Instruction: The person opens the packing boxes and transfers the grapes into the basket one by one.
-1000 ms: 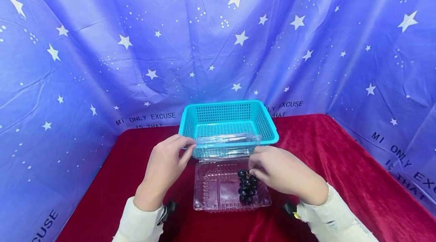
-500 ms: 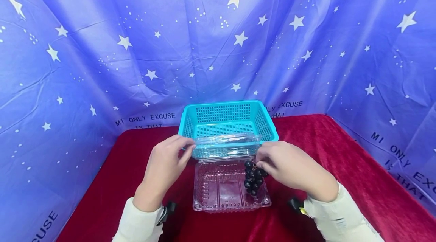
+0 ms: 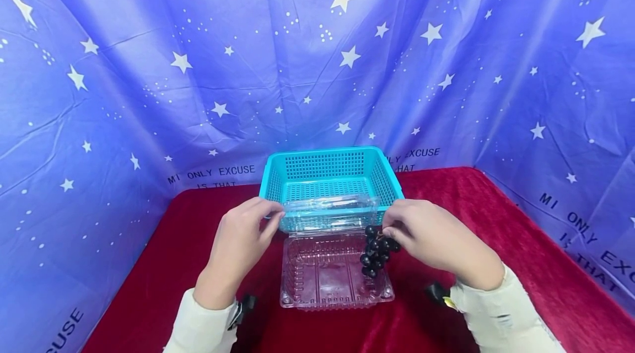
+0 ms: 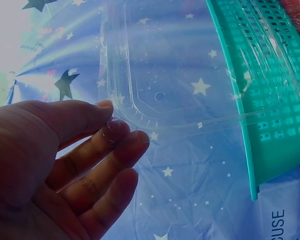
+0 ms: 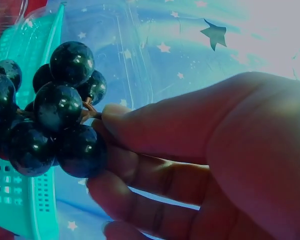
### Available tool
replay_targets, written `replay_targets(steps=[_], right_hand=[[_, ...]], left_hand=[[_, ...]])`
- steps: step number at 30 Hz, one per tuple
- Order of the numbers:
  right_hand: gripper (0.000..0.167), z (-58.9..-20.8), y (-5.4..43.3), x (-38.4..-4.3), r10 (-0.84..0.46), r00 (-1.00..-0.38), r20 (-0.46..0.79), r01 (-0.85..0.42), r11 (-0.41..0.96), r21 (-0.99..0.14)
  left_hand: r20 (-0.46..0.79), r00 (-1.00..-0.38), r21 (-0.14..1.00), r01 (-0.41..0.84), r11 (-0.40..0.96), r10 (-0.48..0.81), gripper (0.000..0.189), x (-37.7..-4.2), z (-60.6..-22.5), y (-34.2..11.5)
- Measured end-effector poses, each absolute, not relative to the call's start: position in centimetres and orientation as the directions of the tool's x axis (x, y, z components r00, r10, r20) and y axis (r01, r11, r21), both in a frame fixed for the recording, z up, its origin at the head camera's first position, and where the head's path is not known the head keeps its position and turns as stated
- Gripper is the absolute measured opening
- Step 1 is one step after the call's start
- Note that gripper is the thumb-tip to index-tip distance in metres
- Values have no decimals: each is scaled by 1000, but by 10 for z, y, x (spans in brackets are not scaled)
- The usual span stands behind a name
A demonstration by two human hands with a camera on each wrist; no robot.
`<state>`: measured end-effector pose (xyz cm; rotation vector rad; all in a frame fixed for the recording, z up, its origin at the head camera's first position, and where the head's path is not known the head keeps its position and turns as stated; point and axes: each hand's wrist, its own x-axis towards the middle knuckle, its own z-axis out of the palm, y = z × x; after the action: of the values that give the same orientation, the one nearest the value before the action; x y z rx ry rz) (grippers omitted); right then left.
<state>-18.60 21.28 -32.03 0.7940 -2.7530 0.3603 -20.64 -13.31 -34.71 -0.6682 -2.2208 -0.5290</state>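
Note:
A clear plastic clamshell container (image 3: 319,281) lies on the table with its lid (image 3: 327,207) raised at the back. My left hand (image 3: 243,237) pinches the lid's left corner between thumb and fingertips, plain to see in the left wrist view, where the lid (image 4: 160,75) is see-through. My right hand (image 3: 426,231) holds a bunch of dark grapes (image 3: 376,253) by its stem. The bunch hangs over the right side of the container's base. In the right wrist view the thumb and index finger pinch the brown stem, with the grapes (image 5: 57,107) beyond the fingertips.
Right behind the container stands a turquoise slotted basket (image 3: 327,171), its front wall seen through the raised lid. Red velvet cloth (image 3: 446,193) covers the table. A blue curtain (image 3: 297,66) with white stars surrounds the back and sides.
My right hand has lifted the grapes from within the container's base and carried them to the right and upward. My left hand stays at the lid's corner.

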Motion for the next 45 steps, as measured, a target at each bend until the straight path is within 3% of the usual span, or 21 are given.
replay_targets(steps=[31, 45], right_hand=[[6, -314, 232, -194, -346, -831, 435, -456, 872, -179], [4, -313, 237, -196, -272, -839, 471, -425, 868, -255]], left_hand=[[764, -569, 149, 616, 774, 306, 10, -208, -349, -132], [754, -582, 154, 607, 779, 304, 10, -207, -349, -131]])
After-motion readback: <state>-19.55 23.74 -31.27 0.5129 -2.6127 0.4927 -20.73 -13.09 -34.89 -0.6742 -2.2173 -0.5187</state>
